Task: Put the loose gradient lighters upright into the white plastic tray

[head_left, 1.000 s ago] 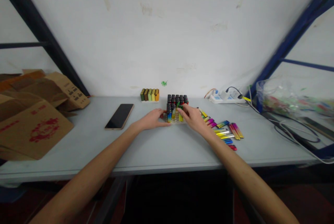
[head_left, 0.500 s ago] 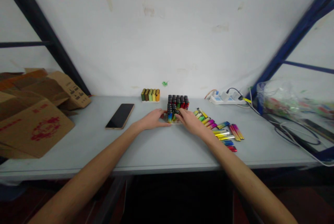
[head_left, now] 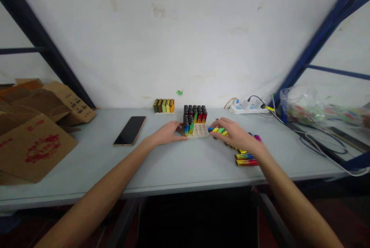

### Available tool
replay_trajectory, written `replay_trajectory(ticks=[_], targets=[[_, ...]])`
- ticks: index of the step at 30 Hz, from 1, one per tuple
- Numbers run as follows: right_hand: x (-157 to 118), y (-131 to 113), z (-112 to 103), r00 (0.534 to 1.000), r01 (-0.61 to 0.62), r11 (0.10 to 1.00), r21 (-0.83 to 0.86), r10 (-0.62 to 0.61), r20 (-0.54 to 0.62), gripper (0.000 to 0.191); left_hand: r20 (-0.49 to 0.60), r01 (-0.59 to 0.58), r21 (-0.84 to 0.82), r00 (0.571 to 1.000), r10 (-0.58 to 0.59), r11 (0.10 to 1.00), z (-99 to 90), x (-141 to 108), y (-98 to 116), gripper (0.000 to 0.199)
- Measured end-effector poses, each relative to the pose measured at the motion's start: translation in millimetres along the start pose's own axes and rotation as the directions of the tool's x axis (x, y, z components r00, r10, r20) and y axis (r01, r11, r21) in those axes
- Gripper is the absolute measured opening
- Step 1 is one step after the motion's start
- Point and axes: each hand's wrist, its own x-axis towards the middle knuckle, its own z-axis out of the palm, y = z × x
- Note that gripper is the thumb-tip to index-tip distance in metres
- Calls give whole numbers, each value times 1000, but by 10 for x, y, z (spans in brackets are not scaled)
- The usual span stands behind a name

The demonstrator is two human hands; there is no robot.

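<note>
A pale tray (head_left: 199, 130) with round holes stands mid-table. Upright lighters with black tops (head_left: 195, 114) fill its back rows and left side, while holes show at its front right. My left hand (head_left: 168, 133) is closed about the tray's left side, thumb in front and fingers behind, beside a blue lighter (head_left: 186, 129). Over the loose lighters to the right of the tray, my right hand (head_left: 232, 134) has its thumb and fingers apart around a few colourful ones (head_left: 218, 130). More loose lighters (head_left: 245, 159), yellow, blue and red, lie below that wrist.
A second block of yellow and green lighters (head_left: 163, 105) stands near the wall. A phone (head_left: 130, 130) lies at left, beside cardboard boxes (head_left: 49, 144). A power strip (head_left: 248, 106) with cables and a plastic bag (head_left: 303, 103) are at right.
My right hand has moved right, from the tray to the loose lighters, uncovering holes at the tray's front right. My left hand stays at the tray. The view has shifted slightly.
</note>
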Motion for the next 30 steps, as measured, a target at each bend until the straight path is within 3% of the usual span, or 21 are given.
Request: replay_trajectory(ticks=[3,6,8,11,14,23,30], targets=[[-516,135,-161,998,-54,998,-41,55,33,53,-8,3,-7,1000,-3,1000,5,6,-9,61],[-1040,324,-108,990,-116,980,-159,127,57,83,-15,15,-24,1000,-15,1000,15,8,-19,61],[-1304,436,-5,982,-170,956,-240,184,37,90,-17,18,-32,1000,-18,999,17,8,-24,62],[-1467,519,130,970,-223,934,-279,240,30,83,-15,5,-33,1000,-5,999,13,7,-24,62],[-1349,517,187,970,-218,939,-265,238,46,74,-7,0,-18,1000,-1,1000,5,7,-15,61],[-708,487,292,983,-173,973,-151,162,-83,55,-5,11,-8,1000,-11,1000,12,1,-17,66],[-325,834,23,972,-195,979,-58,185,-141,39,-19,15,-32,1000,-15,999,19,-5,-33,67]])
